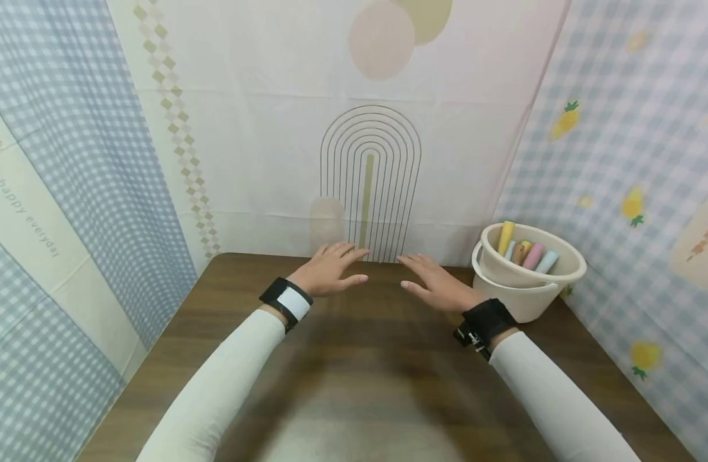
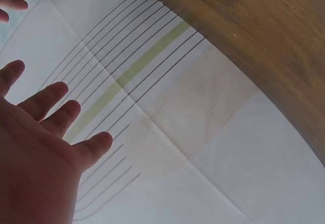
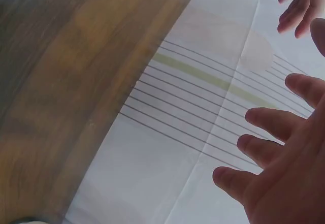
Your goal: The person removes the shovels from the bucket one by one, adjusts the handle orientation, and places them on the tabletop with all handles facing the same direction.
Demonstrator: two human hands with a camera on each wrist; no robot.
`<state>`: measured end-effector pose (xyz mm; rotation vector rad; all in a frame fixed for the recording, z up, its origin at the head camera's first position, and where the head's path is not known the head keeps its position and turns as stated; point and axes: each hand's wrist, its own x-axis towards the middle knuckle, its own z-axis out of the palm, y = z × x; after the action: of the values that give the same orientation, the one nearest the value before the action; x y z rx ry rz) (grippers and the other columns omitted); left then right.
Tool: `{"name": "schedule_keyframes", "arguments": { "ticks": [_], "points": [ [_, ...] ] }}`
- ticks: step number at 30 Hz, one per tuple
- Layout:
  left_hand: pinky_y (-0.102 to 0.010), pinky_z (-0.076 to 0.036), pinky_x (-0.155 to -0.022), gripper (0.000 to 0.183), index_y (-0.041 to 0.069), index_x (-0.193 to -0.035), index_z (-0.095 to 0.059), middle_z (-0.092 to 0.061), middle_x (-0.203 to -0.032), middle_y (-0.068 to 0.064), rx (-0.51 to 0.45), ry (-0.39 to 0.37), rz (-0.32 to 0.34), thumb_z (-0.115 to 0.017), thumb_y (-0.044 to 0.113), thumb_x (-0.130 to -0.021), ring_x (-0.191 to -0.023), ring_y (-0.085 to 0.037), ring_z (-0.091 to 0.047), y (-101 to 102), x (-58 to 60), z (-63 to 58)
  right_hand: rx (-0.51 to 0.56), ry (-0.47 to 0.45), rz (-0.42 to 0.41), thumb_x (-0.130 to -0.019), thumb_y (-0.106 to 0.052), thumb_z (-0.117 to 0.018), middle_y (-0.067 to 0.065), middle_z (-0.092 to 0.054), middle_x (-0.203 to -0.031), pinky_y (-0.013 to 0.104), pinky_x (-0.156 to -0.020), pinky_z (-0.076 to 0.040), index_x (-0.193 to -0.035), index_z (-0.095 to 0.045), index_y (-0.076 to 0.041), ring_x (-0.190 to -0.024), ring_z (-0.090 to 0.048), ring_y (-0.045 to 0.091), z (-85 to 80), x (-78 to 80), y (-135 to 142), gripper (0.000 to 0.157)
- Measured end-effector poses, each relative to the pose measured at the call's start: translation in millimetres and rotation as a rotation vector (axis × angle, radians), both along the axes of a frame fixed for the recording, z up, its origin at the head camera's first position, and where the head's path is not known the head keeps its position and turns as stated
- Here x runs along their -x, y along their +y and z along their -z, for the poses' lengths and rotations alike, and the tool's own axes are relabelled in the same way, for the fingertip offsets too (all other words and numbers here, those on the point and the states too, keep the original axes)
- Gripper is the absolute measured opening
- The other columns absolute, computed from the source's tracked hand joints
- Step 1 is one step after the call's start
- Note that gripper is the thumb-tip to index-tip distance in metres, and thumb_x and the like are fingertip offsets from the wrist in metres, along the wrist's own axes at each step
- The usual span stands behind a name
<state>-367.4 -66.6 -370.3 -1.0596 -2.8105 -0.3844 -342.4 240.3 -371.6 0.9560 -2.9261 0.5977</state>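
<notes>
Both hands hold nothing and hover over the brown wooden table, palms down. The left hand has its fingers spread toward the back edge, and in the left wrist view its fingers are apart and straight. Facing it across a gap is the right hand, its fingers extended inward. In the right wrist view the right hand shows spread fingers with nothing between them. Nearest to the right hand stands a white bucket with a cream oval basin set in its top.
Several rolled pastel pieces lie in the basin, among them a yellow roll, a pink roll and a light blue roll. A white printed cloth hangs behind the table. Checked cloths hang at the left and right.
</notes>
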Motion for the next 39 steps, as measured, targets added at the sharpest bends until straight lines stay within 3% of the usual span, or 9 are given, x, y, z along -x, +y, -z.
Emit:
{"name": "schedule_keyframes", "arguments": {
  "ticks": [4,10,15,19,27,33,39],
  "points": [
    [-0.063,-0.016,-0.128,0.067,0.023,-0.164,-0.032,-0.031,-0.169,-0.016,-0.015,-0.005,-0.003,-0.045,0.055,-0.107,-0.158,-0.035,-0.026,-2.6,-1.4,3.2,0.019,0.023,0.016,-0.109,-0.046,-0.046,0.023,-0.022,-0.171,0.068,-0.125,-0.015,-0.166,-0.024,-0.015,-0.159,-0.013,0.047,2.7,-0.1,10.7,0.069],
    [-0.061,-0.018,-0.128,0.064,0.022,-0.163,-0.034,-0.034,-0.168,-0.016,-0.030,0.000,-0.016,-0.045,0.053,-0.108,-0.157,-0.034,-0.028,-3.4,0.0,6.2,0.053,0.178,0.100,-0.109,-0.041,-0.050,0.026,-0.016,-0.171,0.068,-0.126,-0.010,-0.167,-0.021,-0.017,-0.159,-0.009,0.048,-4.7,6.9,34.7,0.070],
    [-0.062,-0.018,-0.127,0.064,0.022,-0.163,-0.034,-0.035,-0.167,-0.017,-0.024,0.008,0.001,-0.046,0.052,-0.108,-0.157,-0.035,-0.029,-1.3,3.4,10.1,0.078,0.339,0.212,-0.108,-0.036,-0.053,0.034,-0.021,-0.167,0.073,-0.122,-0.013,-0.165,-0.025,-0.007,-0.155,-0.012,0.056,-11.9,10.8,66.4,0.070],
    [-0.064,-0.020,-0.126,0.063,0.020,-0.163,-0.035,-0.036,-0.166,-0.019,-0.046,0.000,0.015,-0.048,0.049,-0.108,-0.156,-0.038,-0.031,-3.3,1.4,8.9,0.060,0.401,0.298,-0.107,-0.038,-0.052,0.038,-0.027,-0.162,0.080,-0.115,-0.016,-0.162,-0.030,-0.002,-0.151,-0.017,0.062,-15.2,13.2,95.9,0.068],
    [-0.062,-0.022,-0.127,0.063,0.019,-0.163,-0.035,-0.038,-0.165,-0.017,-0.057,0.011,-0.039,-0.049,0.047,-0.108,-0.156,-0.035,-0.032,-14.5,3.2,0.4,0.022,0.321,0.449,-0.109,-0.050,-0.039,0.041,-0.021,-0.162,0.088,-0.105,-0.013,-0.166,-0.021,-0.009,-0.149,-0.012,0.065,-26.5,20.7,148.5,0.072],
    [-0.062,-0.022,-0.126,0.065,0.018,-0.163,-0.035,-0.039,-0.165,-0.017,-0.050,0.021,-0.025,-0.047,0.050,-0.108,-0.155,-0.035,-0.033,-15.7,8.3,5.2,0.011,0.188,0.560,-0.109,-0.055,-0.027,0.044,-0.012,-0.161,0.088,-0.105,-0.007,-0.168,-0.006,-0.011,-0.149,-0.003,0.066,-34.0,23.1,186.3,0.077],
    [-0.061,-0.022,-0.127,0.064,0.018,-0.163,-0.034,-0.039,-0.164,-0.018,-0.059,0.026,-0.023,-0.047,0.049,-0.108,-0.154,-0.036,-0.033,-16.4,5.5,10.9,0.015,0.105,0.732,-0.105,-0.064,-0.017,0.049,-0.012,-0.155,0.089,-0.100,-0.016,-0.166,-0.009,-0.004,-0.142,-0.007,0.072,-29.4,24.5,223.6,0.086]
  ]
}}
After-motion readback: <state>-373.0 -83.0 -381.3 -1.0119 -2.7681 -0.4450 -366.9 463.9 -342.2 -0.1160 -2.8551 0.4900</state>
